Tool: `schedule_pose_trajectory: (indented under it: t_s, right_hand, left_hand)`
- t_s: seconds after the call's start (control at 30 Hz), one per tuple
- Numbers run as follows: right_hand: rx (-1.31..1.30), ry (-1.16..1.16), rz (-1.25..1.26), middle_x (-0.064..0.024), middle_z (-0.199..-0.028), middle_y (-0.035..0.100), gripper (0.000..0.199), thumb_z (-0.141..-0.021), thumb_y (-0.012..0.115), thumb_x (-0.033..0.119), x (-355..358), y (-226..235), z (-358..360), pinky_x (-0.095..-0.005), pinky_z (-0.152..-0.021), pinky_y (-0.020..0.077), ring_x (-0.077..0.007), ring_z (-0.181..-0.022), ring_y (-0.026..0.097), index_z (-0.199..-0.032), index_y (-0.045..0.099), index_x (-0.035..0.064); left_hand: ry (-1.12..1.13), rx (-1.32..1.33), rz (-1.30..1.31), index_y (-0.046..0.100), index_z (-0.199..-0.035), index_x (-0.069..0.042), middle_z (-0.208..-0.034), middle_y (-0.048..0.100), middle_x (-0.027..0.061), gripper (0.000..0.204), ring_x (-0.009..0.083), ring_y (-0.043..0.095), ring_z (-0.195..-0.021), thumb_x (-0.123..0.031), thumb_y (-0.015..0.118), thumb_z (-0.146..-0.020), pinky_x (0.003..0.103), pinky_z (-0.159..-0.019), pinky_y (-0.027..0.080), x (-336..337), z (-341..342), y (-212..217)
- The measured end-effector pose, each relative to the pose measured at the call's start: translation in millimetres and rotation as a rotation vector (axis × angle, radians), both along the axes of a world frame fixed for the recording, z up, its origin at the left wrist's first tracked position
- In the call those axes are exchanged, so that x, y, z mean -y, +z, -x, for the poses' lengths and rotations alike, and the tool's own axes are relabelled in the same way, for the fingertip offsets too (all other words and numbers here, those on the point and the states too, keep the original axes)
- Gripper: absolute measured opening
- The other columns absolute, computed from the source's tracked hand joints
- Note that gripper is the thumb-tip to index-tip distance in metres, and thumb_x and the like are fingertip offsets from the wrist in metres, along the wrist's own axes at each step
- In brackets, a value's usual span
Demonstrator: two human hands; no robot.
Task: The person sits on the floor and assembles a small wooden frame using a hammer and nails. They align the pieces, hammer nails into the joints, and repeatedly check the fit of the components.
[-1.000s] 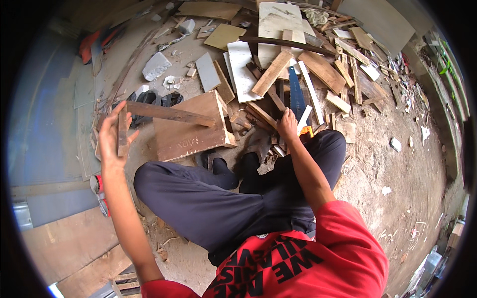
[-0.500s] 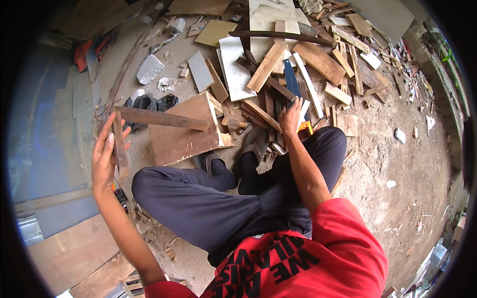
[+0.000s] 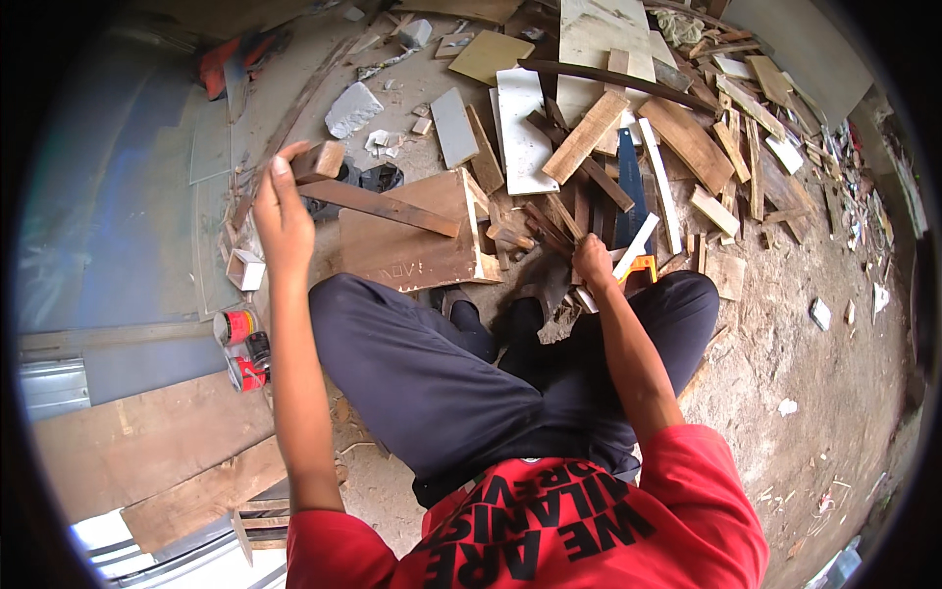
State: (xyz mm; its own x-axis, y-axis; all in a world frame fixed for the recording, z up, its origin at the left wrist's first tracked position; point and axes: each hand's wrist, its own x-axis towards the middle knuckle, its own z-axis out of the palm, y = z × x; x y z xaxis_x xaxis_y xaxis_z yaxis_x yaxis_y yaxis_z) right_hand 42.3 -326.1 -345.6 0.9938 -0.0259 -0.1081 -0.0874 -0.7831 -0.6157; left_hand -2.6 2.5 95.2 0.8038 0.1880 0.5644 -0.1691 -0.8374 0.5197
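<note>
My left hand (image 3: 285, 221) is raised at the left, its fingers and thumb gripping a short brown wooden block (image 3: 320, 162). From that block a long wooden bar (image 3: 383, 204) runs right, over a wooden box (image 3: 407, 257); the two look joined in an L. My right hand (image 3: 591, 261) is closed in front of the scrap pile, at the near end of a thin wooden strip (image 3: 563, 216). Its fingertips are partly hidden. Just right of that hand lies a handsaw (image 3: 631, 191) with a dark blade and an orange handle (image 3: 643, 265), partly covered by a white strip (image 3: 636, 243).
Scrap boards (image 3: 685, 147) and white panels (image 3: 526, 128) are heaped ahead. Red cans (image 3: 235, 327) stand beyond my left forearm. A foam chunk (image 3: 353, 110) lies at the far left. Wide planks (image 3: 152, 442) lie at the lower left. My bent legs (image 3: 442, 383) are between my arms.
My left hand has moved up and inward, turning the L-shaped wood so its short block points toward me. My right hand has left the saw for the wooden strip beside it. The view shifted.
</note>
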Motion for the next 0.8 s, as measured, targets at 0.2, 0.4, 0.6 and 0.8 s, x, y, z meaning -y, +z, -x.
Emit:
schedule_pose_trajectory:
  t_s: [0.2, 0.4, 0.6, 0.8]
  right_hand:
    - [-0.491, 0.057, -0.444, -0.0133, -0.064, 0.06, 0.072, -0.097, 0.048, 0.06, 17, 47, -5, -0.0389, -0.055, 0.0474, -0.0226, -0.058, 0.06, -0.087, 0.064, -0.0096]
    - [-0.249, 0.118, -0.341, -0.019, -0.068, 0.063, 0.057, -0.099, 0.052, 0.047, 36, 48, 7, -0.0397, -0.059, 0.0497, -0.0258, -0.062, 0.064, -0.088, 0.064, -0.0077]
    - [0.011, 0.002, -0.323, -0.0269, -0.092, 0.068, 0.032, -0.09, 0.069, 0.027, 34, 55, 15, -0.0433, -0.076, 0.0525, -0.0398, -0.09, 0.068, -0.099, 0.061, -0.0026]
    - [0.1, 0.012, -0.438, -0.0156, -0.086, 0.066, 0.035, -0.091, 0.07, 0.025, 21, 51, 14, -0.0345, -0.07, 0.0513, -0.0215, -0.076, 0.064, -0.106, 0.057, -0.0033]
  left_hand:
    - [-0.152, 0.098, -0.145, 0.063, -0.123, -0.007, -0.12, 0.062, 0.0126, 0.044, 0.0271, 0.056, -0.115, -0.04, 0.04, -0.105, 0.037, -0.102, 0.04, -2, -13, -8]
    - [-0.289, 0.208, -0.324, 0.063, -0.124, -0.011, -0.12, 0.062, 0.0119, 0.049, 0.0294, 0.056, -0.117, -0.051, 0.049, -0.099, 0.04, -0.105, 0.038, 2, -17, -9]
    - [-0.158, 0.143, -0.167, 0.061, -0.121, -0.003, -0.105, 0.062, 0.0121, 0.041, 0.0262, 0.063, -0.1, -0.036, 0.062, -0.097, 0.034, -0.088, 0.048, -7, 2, -8]
    - [-0.06, 0.17, 0.008, 0.057, -0.124, 0.003, -0.114, 0.064, 0.0168, 0.045, 0.0257, 0.062, -0.107, -0.035, 0.058, -0.1, 0.035, -0.094, 0.046, -43, 25, -34]
